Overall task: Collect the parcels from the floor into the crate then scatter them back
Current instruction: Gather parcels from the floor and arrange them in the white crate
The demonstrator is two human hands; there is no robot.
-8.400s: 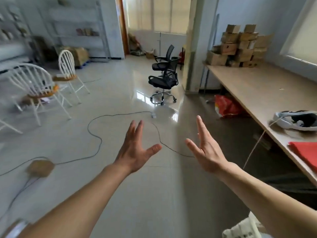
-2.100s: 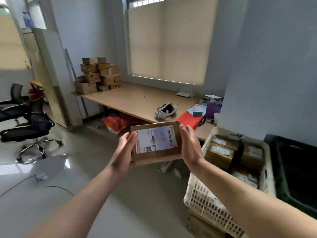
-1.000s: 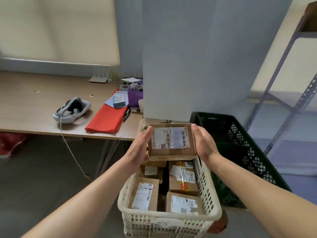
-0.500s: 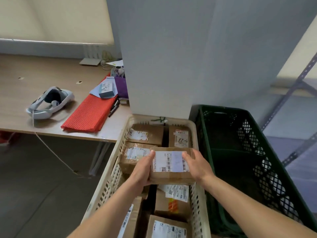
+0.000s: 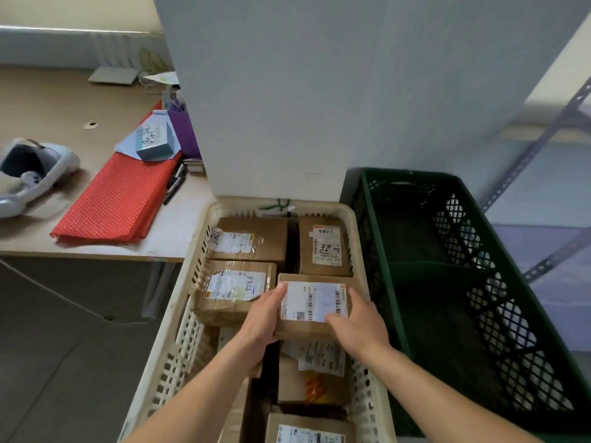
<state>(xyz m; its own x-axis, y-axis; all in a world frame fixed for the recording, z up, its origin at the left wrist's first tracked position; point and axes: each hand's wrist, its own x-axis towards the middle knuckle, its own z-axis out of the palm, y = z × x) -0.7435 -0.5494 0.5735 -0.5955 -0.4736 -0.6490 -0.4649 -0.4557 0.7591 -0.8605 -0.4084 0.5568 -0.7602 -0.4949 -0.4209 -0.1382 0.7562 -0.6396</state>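
The left hand (image 5: pixel 260 318) grips the left edge of the held parcel (image 5: pixel 315 303), with the thumb at its upper corner. The right hand (image 5: pixel 356 326) grips the right edge, and its thumb lies over a corner of the white label. Both hands are clamped on this one brown box. It is level, label up, inside the cream crate (image 5: pixel 360 238), on the right side of the crate's middle. I cannot tell if it rests on the parcels below or hangs just above them.

Inside the crate, just left of the held parcel, lies a taped parcel (image 5: pixel 235 290) with blue handwriting on its label. At the crate's far end the far-left parcel (image 5: pixel 252 239) and the far-right parcel (image 5: pixel 324 246) lie side by side. At the crate's near end, partly under the forearms, there are more boxes, among them an orange-marked parcel (image 5: pixel 315 383).

Directly right of the crate stands a dark green crate (image 5: pixel 463 225). Behind the crate's far end rises a white pillar (image 5: pixel 278 91). Left of the crate a tabletop (image 5: pixel 48 100) carries a red mesh mat (image 5: pixel 118 199), a white headset (image 5: pixel 28 174), a small grey box (image 5: pixel 153 143) and some pens (image 5: pixel 176 183).
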